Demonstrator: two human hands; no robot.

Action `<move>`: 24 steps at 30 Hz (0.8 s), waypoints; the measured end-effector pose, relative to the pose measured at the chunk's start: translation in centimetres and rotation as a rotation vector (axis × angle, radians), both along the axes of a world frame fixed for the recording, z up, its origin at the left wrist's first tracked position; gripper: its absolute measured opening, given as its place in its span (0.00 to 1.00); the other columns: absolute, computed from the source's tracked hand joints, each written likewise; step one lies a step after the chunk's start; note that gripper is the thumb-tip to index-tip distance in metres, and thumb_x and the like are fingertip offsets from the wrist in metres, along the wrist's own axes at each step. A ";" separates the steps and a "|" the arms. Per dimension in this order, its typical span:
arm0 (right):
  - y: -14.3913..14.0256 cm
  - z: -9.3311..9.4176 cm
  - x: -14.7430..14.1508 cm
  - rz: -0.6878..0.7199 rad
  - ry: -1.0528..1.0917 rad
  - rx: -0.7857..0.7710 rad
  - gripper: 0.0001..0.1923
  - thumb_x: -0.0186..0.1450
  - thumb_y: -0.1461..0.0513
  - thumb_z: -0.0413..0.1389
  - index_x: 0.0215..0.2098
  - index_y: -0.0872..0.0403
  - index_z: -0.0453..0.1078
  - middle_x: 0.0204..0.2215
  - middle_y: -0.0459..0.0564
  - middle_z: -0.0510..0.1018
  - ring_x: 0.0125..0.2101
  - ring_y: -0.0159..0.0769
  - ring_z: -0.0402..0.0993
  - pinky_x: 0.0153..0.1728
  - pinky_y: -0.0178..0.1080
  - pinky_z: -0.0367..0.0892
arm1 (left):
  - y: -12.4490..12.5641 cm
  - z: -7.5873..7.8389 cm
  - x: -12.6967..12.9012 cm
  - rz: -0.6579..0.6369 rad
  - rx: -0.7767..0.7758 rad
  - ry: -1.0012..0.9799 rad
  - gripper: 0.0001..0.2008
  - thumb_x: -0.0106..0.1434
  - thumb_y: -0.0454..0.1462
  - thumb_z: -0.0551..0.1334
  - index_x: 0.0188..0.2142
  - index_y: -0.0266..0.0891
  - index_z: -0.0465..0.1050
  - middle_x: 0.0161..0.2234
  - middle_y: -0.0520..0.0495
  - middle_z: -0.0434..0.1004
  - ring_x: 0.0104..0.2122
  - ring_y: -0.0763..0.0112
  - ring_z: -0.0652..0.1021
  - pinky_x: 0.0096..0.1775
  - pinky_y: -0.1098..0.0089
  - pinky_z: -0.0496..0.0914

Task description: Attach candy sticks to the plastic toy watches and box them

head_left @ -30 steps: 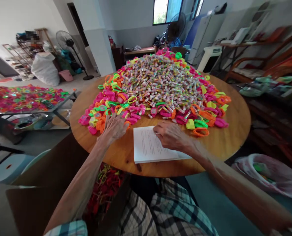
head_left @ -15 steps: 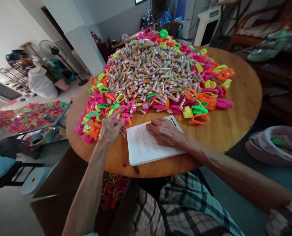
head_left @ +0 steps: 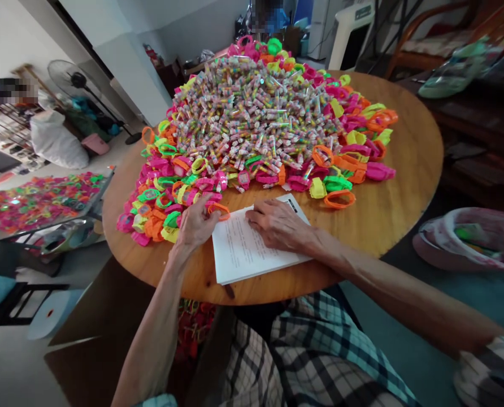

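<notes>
My left hand [head_left: 195,224] is at the left edge of a stack of printed paper [head_left: 230,257], its fingers closed on an orange toy watch [head_left: 220,211] whose loop sticks out past the thumb. On top of the stack rests my right hand [head_left: 275,226], fingers curled together and pressed down; whatever lies under them is hidden. Just beyond both hands spreads a big heap of small clear-wrapped candy tubes [head_left: 252,118]. Pink, green, yellow and orange toy watches [head_left: 154,209] ring that heap, thickest near my left hand.
Everything stands on a round wooden table [head_left: 387,226]. A lined bin [head_left: 438,249] is on the floor at the right. To the left, another surface [head_left: 57,198] carries more bright toy watches. Below the table's front edge, a box holds more colourful pieces [head_left: 195,322].
My left hand has closed its spread fingers on the orange toy watch, which now sits slightly over the paper's corner. My right hand stays on the stack. The view has shifted a little.
</notes>
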State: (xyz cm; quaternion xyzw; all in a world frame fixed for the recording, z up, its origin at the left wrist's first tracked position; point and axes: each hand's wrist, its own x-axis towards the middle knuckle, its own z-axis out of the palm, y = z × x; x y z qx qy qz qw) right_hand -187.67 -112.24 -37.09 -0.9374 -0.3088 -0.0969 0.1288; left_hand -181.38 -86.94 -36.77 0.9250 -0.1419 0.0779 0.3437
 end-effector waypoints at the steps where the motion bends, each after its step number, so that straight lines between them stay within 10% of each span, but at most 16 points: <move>1: 0.0 0.1 0.0 -0.001 0.006 0.001 0.15 0.77 0.64 0.48 0.49 0.60 0.76 0.42 0.57 0.76 0.40 0.40 0.69 0.43 0.43 0.56 | -0.1 0.2 -0.1 -0.013 0.046 -0.011 0.21 0.62 0.39 0.65 0.55 0.40 0.78 0.32 0.49 0.83 0.27 0.71 0.78 0.31 0.71 0.69; 10: 0.8 1.4 1.0 -0.053 0.189 0.023 0.15 0.76 0.63 0.48 0.44 0.58 0.77 0.38 0.55 0.78 0.34 0.36 0.69 0.34 0.41 0.52 | -1.6 1.7 -0.7 -0.106 0.286 -0.052 0.19 0.68 0.46 0.61 0.23 0.39 0.72 0.24 0.51 0.73 0.24 0.72 0.68 0.29 0.68 0.56; 24: 1.4 0.3 2.0 0.010 0.057 0.138 0.15 0.78 0.61 0.48 0.47 0.59 0.77 0.37 0.54 0.76 0.36 0.38 0.69 0.37 0.40 0.57 | -1.3 0.3 -0.6 -0.141 0.298 -0.090 0.20 0.73 0.49 0.56 0.35 0.38 0.79 0.30 0.45 0.79 0.33 0.63 0.76 0.38 0.65 0.65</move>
